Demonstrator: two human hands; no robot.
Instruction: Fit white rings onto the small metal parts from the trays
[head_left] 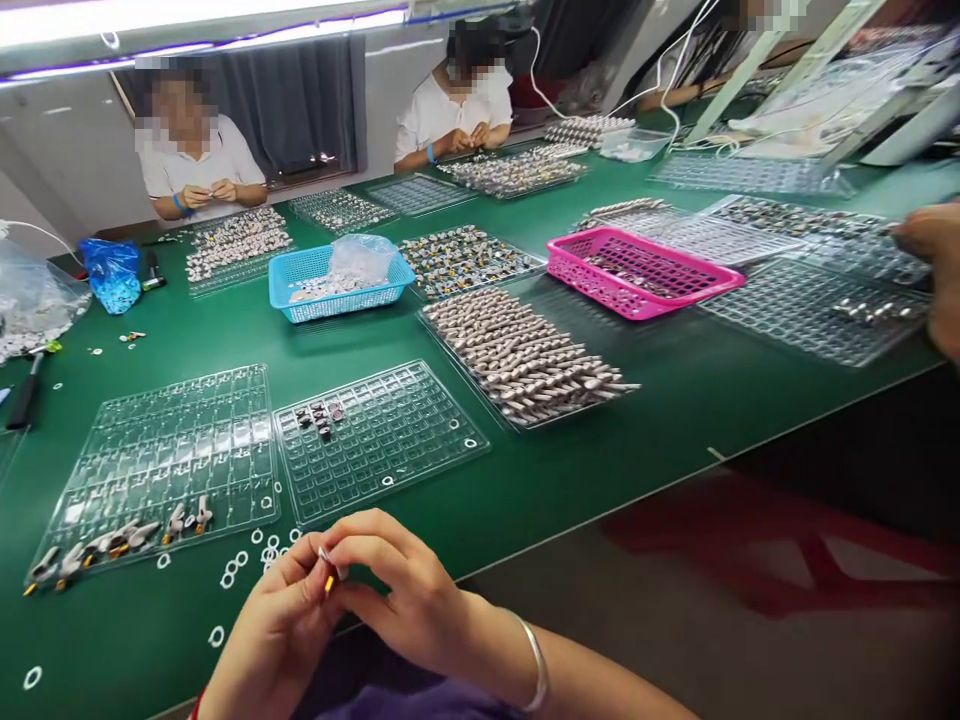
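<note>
At the table's near edge, my left hand point(279, 612) and my right hand point(416, 590) meet, both closed at the fingertips around a small earbud part point(330, 582). An orange tab sticks out of it and a pale bit shows; the fingers hide the rest. Beyond my left hand, several white rings point(270, 552) lie loose on the green table. A clear tray point(180, 420) at the left holds a row of grey-white earbud pieces point(120, 538) with orange tabs along its near side. The clear tray beside it point(390, 440) carries a few small black parts point(321, 415).
A tray stacked with grey stemmed pieces point(525, 350) stands mid-table. Behind it are a blue basket point(341, 305) and a pink basket point(637, 300). Two co-workers in white sit across the table. Another person's hand point(941, 270) reaches in at the right.
</note>
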